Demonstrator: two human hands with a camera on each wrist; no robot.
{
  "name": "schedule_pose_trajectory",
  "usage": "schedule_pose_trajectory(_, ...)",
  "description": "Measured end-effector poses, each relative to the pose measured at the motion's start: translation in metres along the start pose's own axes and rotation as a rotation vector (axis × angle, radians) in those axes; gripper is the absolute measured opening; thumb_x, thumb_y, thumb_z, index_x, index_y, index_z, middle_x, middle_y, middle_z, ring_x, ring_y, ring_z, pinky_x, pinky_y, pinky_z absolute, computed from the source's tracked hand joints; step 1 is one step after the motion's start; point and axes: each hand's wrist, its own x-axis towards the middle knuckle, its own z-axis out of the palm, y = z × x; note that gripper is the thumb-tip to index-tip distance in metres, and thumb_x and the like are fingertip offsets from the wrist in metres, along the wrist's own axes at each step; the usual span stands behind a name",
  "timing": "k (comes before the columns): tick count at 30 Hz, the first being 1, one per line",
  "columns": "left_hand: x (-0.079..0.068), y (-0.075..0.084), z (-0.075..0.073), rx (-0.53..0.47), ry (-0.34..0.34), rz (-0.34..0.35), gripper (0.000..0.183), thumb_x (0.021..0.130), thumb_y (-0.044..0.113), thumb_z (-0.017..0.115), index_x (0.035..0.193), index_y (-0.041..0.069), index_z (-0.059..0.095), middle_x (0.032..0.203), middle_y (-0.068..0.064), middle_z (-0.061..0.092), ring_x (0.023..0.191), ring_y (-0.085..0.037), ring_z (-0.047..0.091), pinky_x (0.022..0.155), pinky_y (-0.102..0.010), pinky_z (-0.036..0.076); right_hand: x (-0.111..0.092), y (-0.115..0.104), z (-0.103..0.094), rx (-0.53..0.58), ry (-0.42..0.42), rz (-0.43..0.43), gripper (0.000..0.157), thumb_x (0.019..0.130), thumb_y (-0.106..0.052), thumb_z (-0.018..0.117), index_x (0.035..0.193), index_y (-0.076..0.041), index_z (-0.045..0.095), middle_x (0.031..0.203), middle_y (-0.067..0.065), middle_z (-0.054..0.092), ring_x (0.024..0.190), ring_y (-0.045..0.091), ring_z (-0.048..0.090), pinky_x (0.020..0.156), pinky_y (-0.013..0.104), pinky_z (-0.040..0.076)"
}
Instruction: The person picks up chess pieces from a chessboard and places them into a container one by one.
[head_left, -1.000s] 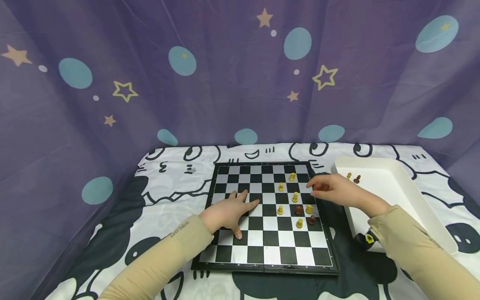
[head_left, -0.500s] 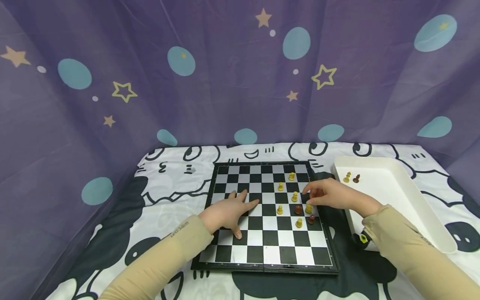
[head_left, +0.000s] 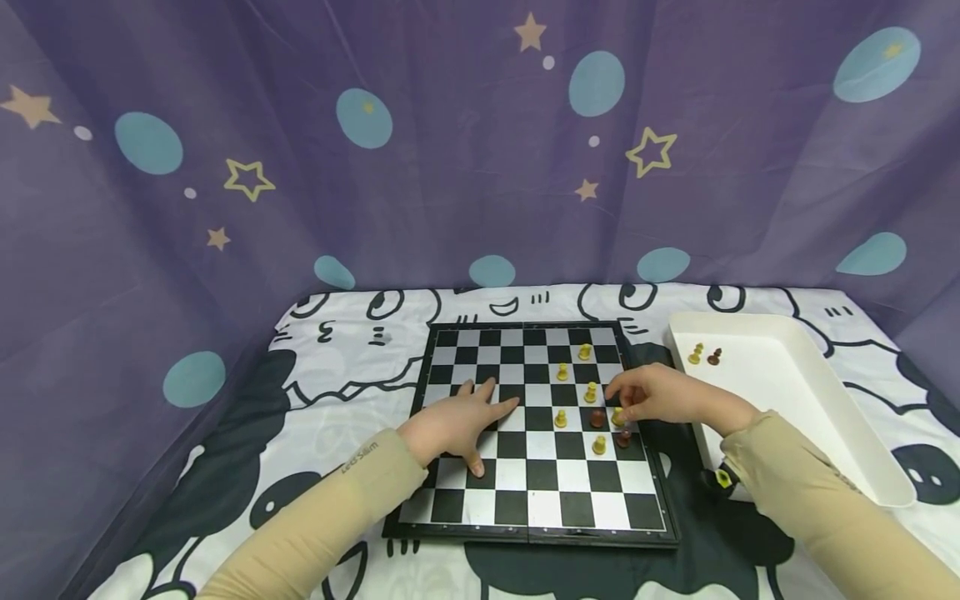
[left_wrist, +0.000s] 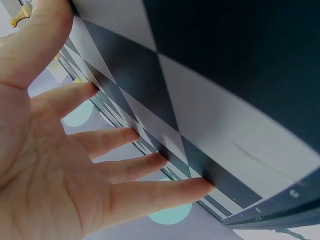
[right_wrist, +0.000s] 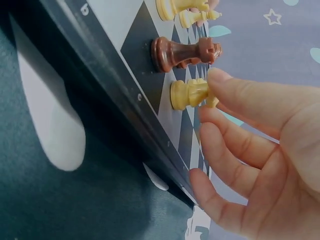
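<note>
A chessboard (head_left: 510, 475) lies on the patterned cloth. My left hand (head_left: 455, 423) rests on its left half, fingers spread, with fingertips touching the squares in the left wrist view. At the right edge, my right hand (head_left: 663, 393) pinches the top of a yellow chess piece (right_wrist: 187, 95) between thumb and forefinger. That piece stands on its square, its upper end partly covered by the fingertips. Beside it is a brown rook (right_wrist: 182, 52); another brown piece (head_left: 597, 418) stands to the left. Several more yellow pieces, one a little farther back (head_left: 591, 392), stand around them.
To the right of the board sits a white tray (head_left: 810, 417), holding a yellow piece (head_left: 696, 353) and a brown piece (head_left: 715, 357) near its back left corner. A purple curtain (head_left: 450, 208) hangs behind the cloth-covered surface.
My right hand has come down and nearer along the board's right edge, from beside the back squares to the yellow piece, and its fingers have closed there. My left hand stays put.
</note>
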Motion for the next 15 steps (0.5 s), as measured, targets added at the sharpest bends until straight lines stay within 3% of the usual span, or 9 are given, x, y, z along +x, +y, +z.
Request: schedule_pose_trajectory(15, 0.0017, -0.0001, 0.0004, -0.002, -0.010, -0.005, 0.107, 0.060, 0.030, 0.086, 0.150, 0.029, 0.029, 0.159, -0.012, 0.014, 0.143, -0.040, 0.016, 0.103, -0.051, 0.038, 0.0005, 0.0008, 0.0031, -0.017, -0.021, -0.008, 0.019, 0.085, -0.004, 0.065, 0.103, -0.008, 0.069, 0.076, -0.006, 0.060, 0.065, 0.007, 0.050, 0.058, 0.024, 0.044)
